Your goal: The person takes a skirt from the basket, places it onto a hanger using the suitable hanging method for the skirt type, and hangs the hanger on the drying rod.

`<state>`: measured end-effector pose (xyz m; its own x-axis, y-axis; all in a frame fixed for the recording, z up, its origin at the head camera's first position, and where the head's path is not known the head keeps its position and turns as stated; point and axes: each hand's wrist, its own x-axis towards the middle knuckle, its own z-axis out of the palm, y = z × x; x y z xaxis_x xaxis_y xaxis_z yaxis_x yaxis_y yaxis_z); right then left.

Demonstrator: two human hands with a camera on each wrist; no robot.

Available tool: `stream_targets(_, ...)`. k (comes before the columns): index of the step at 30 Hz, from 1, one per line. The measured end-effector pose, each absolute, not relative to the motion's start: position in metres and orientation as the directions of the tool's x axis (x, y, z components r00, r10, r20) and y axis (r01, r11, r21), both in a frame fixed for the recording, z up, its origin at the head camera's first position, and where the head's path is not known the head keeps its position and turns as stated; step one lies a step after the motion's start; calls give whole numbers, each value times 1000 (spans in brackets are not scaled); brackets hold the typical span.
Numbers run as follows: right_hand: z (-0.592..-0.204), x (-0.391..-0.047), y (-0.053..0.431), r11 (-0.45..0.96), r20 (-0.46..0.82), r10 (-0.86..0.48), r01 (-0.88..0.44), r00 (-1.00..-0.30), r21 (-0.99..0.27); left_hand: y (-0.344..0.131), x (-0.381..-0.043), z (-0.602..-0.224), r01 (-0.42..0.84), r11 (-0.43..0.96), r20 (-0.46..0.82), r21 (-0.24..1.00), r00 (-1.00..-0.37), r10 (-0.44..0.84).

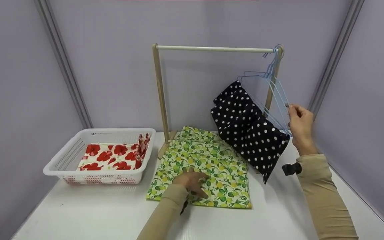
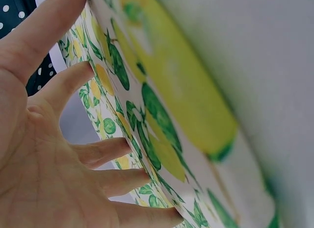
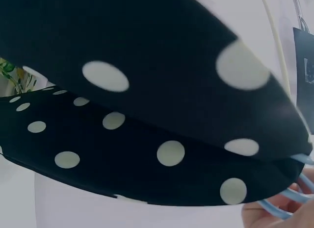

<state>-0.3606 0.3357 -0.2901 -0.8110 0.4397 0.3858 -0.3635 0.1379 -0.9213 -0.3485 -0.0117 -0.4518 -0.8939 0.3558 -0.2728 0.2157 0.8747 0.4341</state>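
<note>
My left hand (image 1: 191,181) rests with spread fingers on a lemon-print cloth (image 1: 208,163) laid flat on the table. In the left wrist view, the fingertips (image 2: 132,176) touch the cloth's surface. At the right end of the rack, my right hand (image 1: 301,125) pinches the side of a light blue clothes hanger (image 1: 281,96). Blue hanger wires (image 3: 289,194) pass by the fingers in the right wrist view. A black polka-dot cloth (image 1: 245,123) hangs folded over the lower bar of a hanger, slanting down to the right.
A wooden rack with a white rod (image 1: 212,49) stands at the back; the blue hangers are bunched at its right end. To the left, a white plastic basket (image 1: 53,170) holds a red-flower cloth (image 1: 112,156). Grey panels (image 1: 192,20) enclose the white table (image 1: 88,213).
</note>
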Motion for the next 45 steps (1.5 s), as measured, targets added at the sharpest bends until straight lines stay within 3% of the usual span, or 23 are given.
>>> stream_targets(7,-294,-359,335,235,465,436,-401,-770,-885,-12,-348,-453,197,868,-278,455,-895,349)
stream_targets(15,-309,-349,345,469,476,413,-267,-776,-842,-11,-347,-454,193,876,-279,443,-898,339)
stream_targets(19,-322,-350,350,505,536,460,-288,-708,-814,-10,-347,-454,201,878,-276,435,-898,343)
stream_targets(24,-332,-351,350,518,649,446,-414,-616,-748,-9,-348,-453,208,885,-283,416,-896,343)
stream_targets(31,-325,-333,331,505,683,396,-476,-614,-720,-10,-347,-456,196,881,-296,431,-891,343)
stream_targets(45,-333,-332,331,470,708,396,-533,-585,-703,-10,-347,-453,235,882,-260,410,-896,359)
